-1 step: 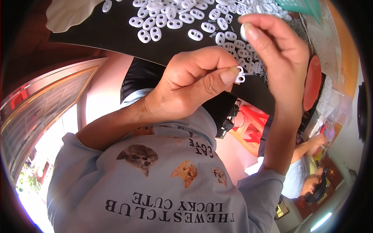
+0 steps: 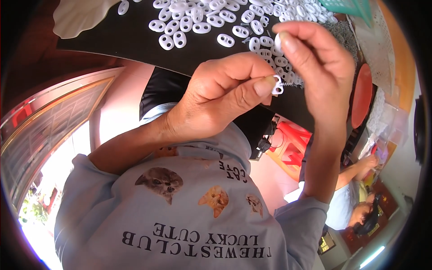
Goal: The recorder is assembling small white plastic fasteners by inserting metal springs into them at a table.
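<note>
My left hand (image 2: 225,96) pinches a small white two-hole plastic cord-lock piece (image 2: 278,84) between thumb and forefinger. A thin metal spring (image 2: 287,84) sticks out from its right side. Above and to the right, my right hand (image 2: 317,67) is closed on a white rounded plastic piece (image 2: 278,43), seen edge-on between thumb and fingertips. The two held pieces are apart. Past my hands, many white oval two-hole cord-lock pieces (image 2: 201,28) lie loose on the black tabletop (image 2: 130,38). Smaller white two-hole pieces (image 2: 280,60) are heaped just behind the left fingertips, partly covered by the right hand.
A scalloped cream tray (image 2: 83,15) stands at the far left, a green basket (image 2: 348,9) at the far right. A heap of springs (image 2: 344,38) lies behind my right hand, with a red oval dish (image 2: 362,96) beside it. Another person (image 2: 344,202) sits at the right.
My right hand has shifted slightly left and down with its white piece, closer to the left hand. The left hand stays almost where it was.
</note>
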`<state>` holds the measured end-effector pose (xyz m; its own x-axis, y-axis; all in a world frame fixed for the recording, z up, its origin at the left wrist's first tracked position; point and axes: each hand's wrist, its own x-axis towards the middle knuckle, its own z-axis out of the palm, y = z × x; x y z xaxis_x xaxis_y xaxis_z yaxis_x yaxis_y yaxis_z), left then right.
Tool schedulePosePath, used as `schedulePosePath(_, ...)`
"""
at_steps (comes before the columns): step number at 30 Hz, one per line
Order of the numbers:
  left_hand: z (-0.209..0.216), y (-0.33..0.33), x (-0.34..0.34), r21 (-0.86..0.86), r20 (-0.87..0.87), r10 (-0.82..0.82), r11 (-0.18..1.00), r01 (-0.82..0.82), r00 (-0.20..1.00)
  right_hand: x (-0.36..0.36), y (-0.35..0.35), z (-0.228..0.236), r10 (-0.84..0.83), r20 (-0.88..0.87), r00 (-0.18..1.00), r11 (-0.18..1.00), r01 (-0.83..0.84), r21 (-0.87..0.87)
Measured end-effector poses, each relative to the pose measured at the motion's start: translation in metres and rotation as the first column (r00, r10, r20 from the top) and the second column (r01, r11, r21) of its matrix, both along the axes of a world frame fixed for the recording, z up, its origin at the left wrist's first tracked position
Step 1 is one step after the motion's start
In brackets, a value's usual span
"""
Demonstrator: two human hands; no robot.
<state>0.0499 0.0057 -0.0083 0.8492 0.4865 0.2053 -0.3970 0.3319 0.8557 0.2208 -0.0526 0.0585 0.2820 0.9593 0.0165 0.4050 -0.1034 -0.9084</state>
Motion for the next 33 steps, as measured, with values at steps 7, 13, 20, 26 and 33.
schedulePosePath(7, 0.004, -0.001, 0.001, 0.018, -0.072, -0.003, 1.0, 0.004, 0.997, -0.015, -0.035, -0.001, -0.168, -0.386, 0.907, 0.986, 0.163, -0.047)
schedulePosePath(13, 0.003, -0.004, 0.004, -0.048, -0.063, 0.024, 0.998, -0.027, 0.998, -0.01, -0.051, -0.006, -0.004, -0.189, 0.982, 0.989, -0.023, -0.145)
schedulePosePath(20, 0.007, -0.002, 0.002, -0.049, -0.102, -0.045, 0.998, 0.04, 0.994, -0.003, -0.05, 0.005, -0.178, -0.256, 0.95, 0.979, 0.145, -0.142)
schedulePosePath(26, 0.015, -0.001, 0.002, -0.02, -0.165, -0.066, 0.998, 0.063, 0.984, 0.001, -0.048, 0.006, -0.063, -0.251, 0.966, 0.995, 0.041, -0.092)
schedulePosePath(33, 0.013, 0.0, 0.002, 0.014, -0.164, -0.052, 0.998, 0.055, 0.985, 0.0, -0.046, 0.01, -0.056, -0.233, 0.971, 0.989, 0.022, -0.145)
